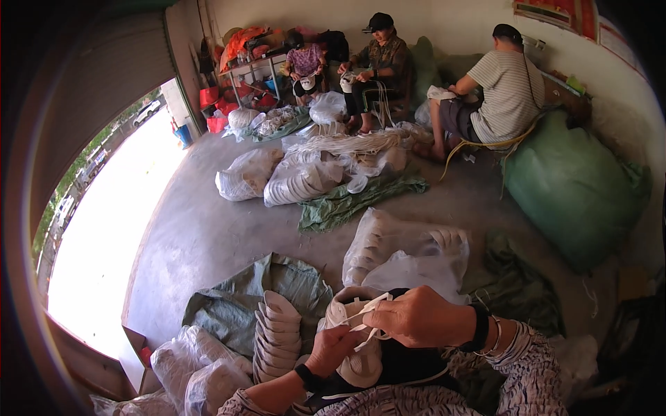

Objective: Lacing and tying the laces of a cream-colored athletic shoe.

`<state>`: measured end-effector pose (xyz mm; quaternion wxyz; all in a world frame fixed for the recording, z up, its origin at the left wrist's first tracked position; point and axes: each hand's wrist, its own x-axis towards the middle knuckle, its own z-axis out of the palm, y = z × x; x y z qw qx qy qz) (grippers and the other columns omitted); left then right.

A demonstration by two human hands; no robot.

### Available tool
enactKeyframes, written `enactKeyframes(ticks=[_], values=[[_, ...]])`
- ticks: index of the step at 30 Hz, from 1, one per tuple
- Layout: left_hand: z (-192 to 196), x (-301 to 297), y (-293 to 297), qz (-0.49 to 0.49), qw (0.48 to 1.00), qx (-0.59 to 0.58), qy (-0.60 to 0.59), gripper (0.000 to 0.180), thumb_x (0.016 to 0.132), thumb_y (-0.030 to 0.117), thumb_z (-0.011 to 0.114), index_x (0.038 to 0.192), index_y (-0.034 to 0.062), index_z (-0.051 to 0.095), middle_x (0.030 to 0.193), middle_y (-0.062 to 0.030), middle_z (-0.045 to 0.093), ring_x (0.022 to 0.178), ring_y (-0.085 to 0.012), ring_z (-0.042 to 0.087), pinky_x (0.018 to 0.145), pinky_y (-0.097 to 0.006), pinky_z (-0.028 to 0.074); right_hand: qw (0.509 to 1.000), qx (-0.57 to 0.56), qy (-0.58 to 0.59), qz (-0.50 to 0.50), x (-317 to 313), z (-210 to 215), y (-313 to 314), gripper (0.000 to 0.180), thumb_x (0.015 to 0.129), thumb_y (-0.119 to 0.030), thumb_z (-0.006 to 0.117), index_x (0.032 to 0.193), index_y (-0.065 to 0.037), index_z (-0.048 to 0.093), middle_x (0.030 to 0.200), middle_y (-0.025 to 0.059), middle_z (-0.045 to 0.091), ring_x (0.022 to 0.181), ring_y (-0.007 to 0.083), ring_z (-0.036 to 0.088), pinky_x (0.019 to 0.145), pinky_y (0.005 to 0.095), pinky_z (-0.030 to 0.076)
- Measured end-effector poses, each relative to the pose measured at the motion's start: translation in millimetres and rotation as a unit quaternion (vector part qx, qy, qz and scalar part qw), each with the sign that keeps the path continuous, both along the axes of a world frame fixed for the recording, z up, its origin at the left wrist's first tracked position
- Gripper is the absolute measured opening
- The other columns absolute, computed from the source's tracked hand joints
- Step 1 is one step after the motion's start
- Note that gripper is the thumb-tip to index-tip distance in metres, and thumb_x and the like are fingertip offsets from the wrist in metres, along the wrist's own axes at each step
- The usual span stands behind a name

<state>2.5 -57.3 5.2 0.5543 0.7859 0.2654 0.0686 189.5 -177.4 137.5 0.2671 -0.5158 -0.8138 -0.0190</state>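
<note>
One white shoe upper (pixel 357 340) sits in the lap, pinched by the left hand (pixel 334 350) while the right hand (pixel 416 319) grips its white lace (pixel 368 308) — lacing looks partway, with a stack of uppers (pixel 277 336) just beside and bagged uppers (pixel 388 243) beyond.

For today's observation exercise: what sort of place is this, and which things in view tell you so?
Probably a small home workshop for piecework: the hands thread a white lace through a shoe upper, a stack of uppers stands beside, and clear bags of them lie on the concrete floor.
</note>
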Motion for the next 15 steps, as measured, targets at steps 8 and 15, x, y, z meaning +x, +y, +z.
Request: enactKeyframes(ticks=[8, 15], values=[[4, -27, 60, 0.449, 0.835, -0.233, -0.215, 0.018, 0.092, 0.021, 0.044, 0.086, 0.0086, 0.055, 0.074, -0.0012, 0.056, 0.063, -0.0113, 0.055, 0.057, -0.028, 0.048, 0.752, -0.265, 0.56, -0.224, 66, -59, -61, 0.017, 0.093, -0.015, 0.049, 0.102, -0.005, 0.058, 0.079, 0.0034, 0.063, 0.05, 0.0034, 0.046, 0.043, 0.0224, 0.038], [-46, -191, 209, 0.546, 0.696, -0.346, -0.313, 0.018, 0.096, 0.024, 0.044, 0.086, 0.0111, 0.05, 0.059, 0.0035, 0.041, 0.047, -0.0084, 0.037, 0.045, -0.024, 0.038, 0.331, -0.022, 0.905, -0.268, 242, -224, -266, 0.018, 0.096, -0.019, 0.044, 0.103, -0.008, 0.056, 0.061, -0.0059, 0.048, 0.038, 0.0067, 0.032, 0.039, 0.0223, 0.028]])
